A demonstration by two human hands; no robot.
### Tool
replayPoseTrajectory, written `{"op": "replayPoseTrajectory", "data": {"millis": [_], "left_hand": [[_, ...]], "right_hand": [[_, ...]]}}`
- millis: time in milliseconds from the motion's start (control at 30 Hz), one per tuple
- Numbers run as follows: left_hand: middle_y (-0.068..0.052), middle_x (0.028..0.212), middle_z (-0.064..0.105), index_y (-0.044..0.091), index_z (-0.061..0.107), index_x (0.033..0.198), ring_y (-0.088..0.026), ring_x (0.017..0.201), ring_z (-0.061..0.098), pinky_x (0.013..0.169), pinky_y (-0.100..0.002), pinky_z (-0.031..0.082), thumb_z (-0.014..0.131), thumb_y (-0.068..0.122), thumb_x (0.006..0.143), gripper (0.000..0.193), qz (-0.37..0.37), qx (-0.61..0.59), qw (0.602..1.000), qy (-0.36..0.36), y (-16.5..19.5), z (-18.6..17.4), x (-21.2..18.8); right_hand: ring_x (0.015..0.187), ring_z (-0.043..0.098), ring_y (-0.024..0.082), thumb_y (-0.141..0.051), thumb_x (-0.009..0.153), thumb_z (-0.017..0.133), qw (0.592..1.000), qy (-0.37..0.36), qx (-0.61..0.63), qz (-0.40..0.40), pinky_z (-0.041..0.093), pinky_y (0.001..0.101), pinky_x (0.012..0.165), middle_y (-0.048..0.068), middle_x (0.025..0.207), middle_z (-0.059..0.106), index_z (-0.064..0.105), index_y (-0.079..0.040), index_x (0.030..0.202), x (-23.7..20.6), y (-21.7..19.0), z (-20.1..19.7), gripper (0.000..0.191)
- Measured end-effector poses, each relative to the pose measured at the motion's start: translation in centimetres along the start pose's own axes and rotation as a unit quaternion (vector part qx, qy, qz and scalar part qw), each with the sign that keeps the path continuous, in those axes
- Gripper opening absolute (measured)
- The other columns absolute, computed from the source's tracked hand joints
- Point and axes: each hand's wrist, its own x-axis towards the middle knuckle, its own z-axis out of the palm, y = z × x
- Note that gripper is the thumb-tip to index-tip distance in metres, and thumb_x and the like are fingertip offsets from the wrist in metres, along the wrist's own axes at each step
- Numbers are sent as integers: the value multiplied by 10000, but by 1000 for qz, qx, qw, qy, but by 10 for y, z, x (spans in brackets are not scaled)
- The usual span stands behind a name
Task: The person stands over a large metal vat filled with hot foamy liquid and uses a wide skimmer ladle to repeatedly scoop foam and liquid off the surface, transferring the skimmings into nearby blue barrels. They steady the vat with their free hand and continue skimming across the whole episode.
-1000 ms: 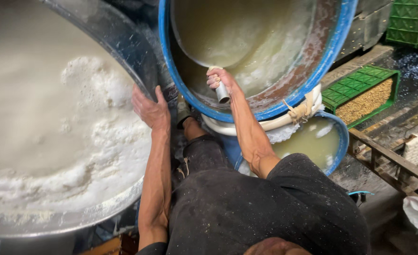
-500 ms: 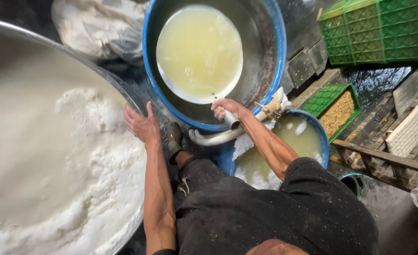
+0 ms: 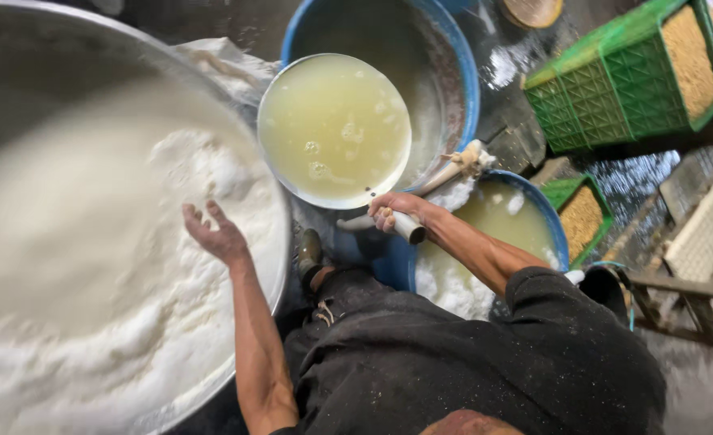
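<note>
Your right hand [image 3: 394,211] clenched on ladle handle [image 3: 409,226], long axis toward 11 o'clock; left hand [image 3: 215,236] released.

- No labels, signs or screens show anywhere in the view.
- A crumpled white plastic sack [image 3: 227,68] lies at the top, wedged between the rim of the wide metal vat [image 3: 280,242] and the big blue plastic tub [image 3: 465,76]; its surface looks plain, with no print to make out.
- Nothing else counts as packaging: no boxes, bottles or wrapped goods can be told apart.
</note>
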Motion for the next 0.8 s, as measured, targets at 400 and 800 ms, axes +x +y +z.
{"op": "replayPoseTrajectory", "data": {"millis": [400, 800], "left_hand": [[-200, 1527, 486, 35, 420, 1552, -359, 1393, 524, 1173, -467, 470, 755, 245, 1105, 596, 4, 220, 882, 416, -143, -440, -13], [-249, 1406, 569, -38, 480, 1430, -392, 1308, 555, 1110, -447, 444, 922, 455, 863, 871, -199, 96, 900, 376, -193, -452, -4]], "right_hand": [[465, 418, 16, -16, 961, 542, 987, -32, -100, 119, 386, 183, 393, -70, 601, 392, 500, -65, 859, 120, 139, 141, 121], [501, 392, 12, 7, 927, 573, 955, 15, -257, 145, 323, 185, 391, -61, 679, 407, 490, -69, 879, 264, 236, 236, 122]]}}
